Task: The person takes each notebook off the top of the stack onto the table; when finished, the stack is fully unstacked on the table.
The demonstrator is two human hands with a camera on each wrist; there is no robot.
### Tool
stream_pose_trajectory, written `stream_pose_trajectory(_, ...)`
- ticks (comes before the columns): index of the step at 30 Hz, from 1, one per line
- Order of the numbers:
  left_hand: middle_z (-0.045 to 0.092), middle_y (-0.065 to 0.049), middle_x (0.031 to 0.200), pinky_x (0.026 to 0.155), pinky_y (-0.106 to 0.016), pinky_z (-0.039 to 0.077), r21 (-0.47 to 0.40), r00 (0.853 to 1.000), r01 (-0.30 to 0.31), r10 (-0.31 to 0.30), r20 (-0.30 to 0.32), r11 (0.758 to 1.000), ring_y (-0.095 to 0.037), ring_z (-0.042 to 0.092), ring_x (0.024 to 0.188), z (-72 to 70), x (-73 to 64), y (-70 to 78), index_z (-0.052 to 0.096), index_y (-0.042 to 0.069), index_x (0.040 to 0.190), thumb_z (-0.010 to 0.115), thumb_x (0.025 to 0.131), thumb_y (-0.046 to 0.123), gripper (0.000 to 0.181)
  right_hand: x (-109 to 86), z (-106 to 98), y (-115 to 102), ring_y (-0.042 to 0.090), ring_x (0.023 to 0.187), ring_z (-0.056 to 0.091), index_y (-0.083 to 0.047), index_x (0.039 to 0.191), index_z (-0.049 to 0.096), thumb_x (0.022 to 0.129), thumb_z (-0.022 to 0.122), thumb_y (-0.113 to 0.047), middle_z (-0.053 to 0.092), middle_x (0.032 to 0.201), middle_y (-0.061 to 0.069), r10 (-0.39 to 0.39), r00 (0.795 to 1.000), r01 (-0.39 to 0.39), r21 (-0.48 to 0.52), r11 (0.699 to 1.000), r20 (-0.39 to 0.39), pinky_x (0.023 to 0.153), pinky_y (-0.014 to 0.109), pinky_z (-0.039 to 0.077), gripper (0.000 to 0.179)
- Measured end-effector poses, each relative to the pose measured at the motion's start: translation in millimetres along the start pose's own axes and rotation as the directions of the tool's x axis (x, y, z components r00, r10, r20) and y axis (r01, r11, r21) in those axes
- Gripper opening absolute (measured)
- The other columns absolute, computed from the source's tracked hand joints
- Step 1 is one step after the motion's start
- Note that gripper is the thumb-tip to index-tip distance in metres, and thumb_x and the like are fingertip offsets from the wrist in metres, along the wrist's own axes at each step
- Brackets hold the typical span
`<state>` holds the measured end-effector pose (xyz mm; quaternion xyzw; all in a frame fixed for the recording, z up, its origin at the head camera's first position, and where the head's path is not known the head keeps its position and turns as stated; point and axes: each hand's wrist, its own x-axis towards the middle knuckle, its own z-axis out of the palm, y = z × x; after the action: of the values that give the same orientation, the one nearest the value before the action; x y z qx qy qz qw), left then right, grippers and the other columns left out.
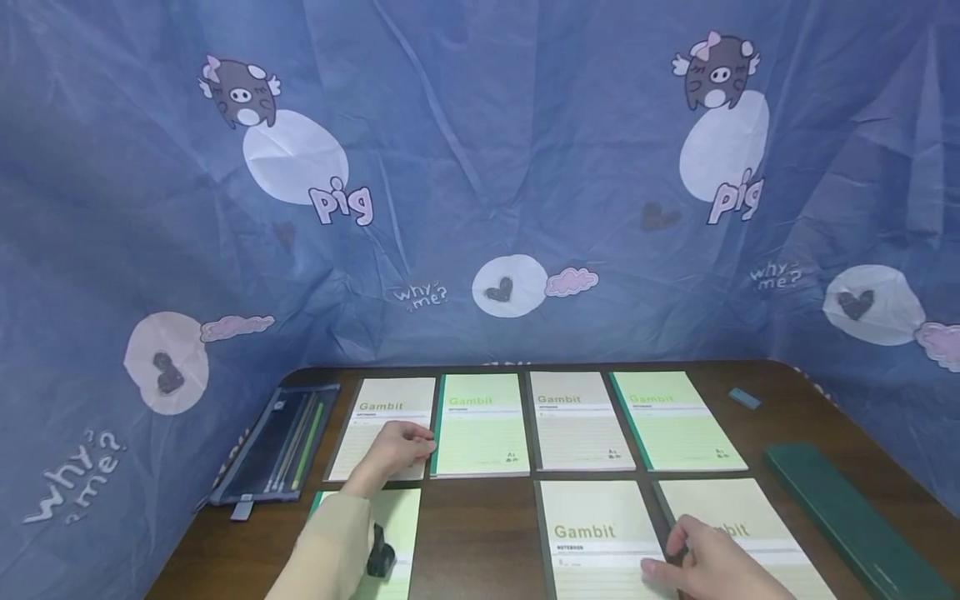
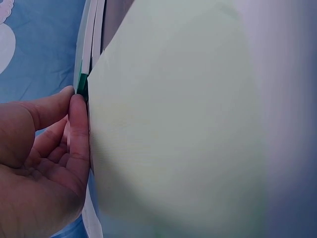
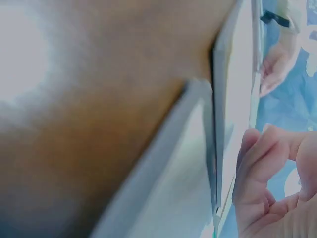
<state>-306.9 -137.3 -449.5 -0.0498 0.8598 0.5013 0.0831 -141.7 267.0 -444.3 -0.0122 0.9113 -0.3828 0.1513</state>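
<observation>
My left hand (image 1: 397, 450) reaches over the white-covered notebook (image 1: 378, 404) at the back left. Its thumb and index finger pinch the green spine edge of the light-green notebook (image 1: 483, 429) beside it, near the lower left corner; the left wrist view shows those fingertips at a green corner (image 2: 83, 84). Over the front row at the right, my right hand (image 1: 708, 558) hovers with bent fingers and the thumb apart, nothing between them. It overlaps a white notebook (image 1: 596, 517) and part of the notebook (image 1: 780, 533) to the right of that one.
Two more notebooks, white (image 1: 577, 442) and green (image 1: 675, 433), complete the back row. Another green notebook (image 1: 401, 517) lies under my left forearm. A mesh pencil pouch (image 1: 262, 450) lies left; a dark green case (image 1: 847, 508) and a small blue eraser-like block (image 1: 745, 398) lie right.
</observation>
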Motion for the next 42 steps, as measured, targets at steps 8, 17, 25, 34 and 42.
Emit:
stream_pose_trajectory(8,0.068,-0.009,0.091,0.073,-0.034,0.055,0.022,1.0,-0.016,0.016,0.009,1.0,-0.018,0.067,0.081,-1.3,-1.2,-1.8,0.069,-0.005,0.11,0.071,0.091,0.009,0.024,20.7,-6.6,-20.7,0.013,0.043,0.054,-0.003,0.087,0.058,0.09,0.074,-0.034,0.059,0.056,0.003,-0.095,0.995,0.097,0.091,0.991,-0.03,0.044,0.028,0.048,0.035)
stream_pose_trajectory(17,0.067,-0.009,0.091,0.074,-0.034,0.056,0.016,1.0,-0.014,0.014,0.009,1.0,-0.018,0.066,0.081,-1.2,-1.3,-1.5,0.069,-0.005,0.11,0.071,0.09,0.009,0.024,62.3,-12.4,-56.4,0.017,0.052,0.059,-0.003,0.09,0.063,0.091,0.073,-0.037,0.062,0.062,0.004,-0.123,0.987,0.131,0.083,0.988,-0.099,0.051,0.032,0.054,0.035)
stream_pose_trajectory(25,0.066,-0.009,0.091,0.074,-0.034,0.057,0.003,1.0,-0.007,0.007,0.008,1.0,-0.018,0.066,0.081,-0.3,0.2,-1.5,0.069,-0.006,0.109,0.071,0.09,0.008,0.023,111.0,-6.9,-86.6,0.019,0.063,0.064,-0.001,0.092,0.066,0.088,0.076,-0.038,0.066,0.074,0.009,-0.03,0.984,0.049,0.105,0.993,-0.176,0.06,0.032,0.055,0.038)
stream_pose_trajectory(34,0.066,-0.01,0.091,0.074,-0.033,0.057,0.013,1.0,-0.02,0.02,0.003,1.0,-0.018,0.067,0.082,1.3,0.0,-1.0,0.069,-0.006,0.11,0.071,0.09,0.007,0.024,162.3,-0.3,-113.0,0.02,0.073,0.066,0.004,0.107,0.065,0.092,0.071,-0.038,0.069,0.087,0.013,0.06,0.99,-0.035,0.19,0.981,-0.129,0.068,0.033,0.056,0.046)
stream_pose_trajectory(42,0.066,-0.01,0.092,0.075,-0.034,0.057,0.016,1.0,-0.009,0.009,0.004,1.0,-0.018,0.067,0.083,0.6,0.8,-0.1,0.069,-0.006,0.11,0.071,0.09,0.008,0.024,196.4,16.2,-119.8,0.017,0.068,0.066,0.004,0.103,0.068,0.088,0.076,-0.038,0.067,0.083,0.01,0.076,0.98,-0.033,0.224,0.974,-0.186,0.066,0.028,0.056,0.045)
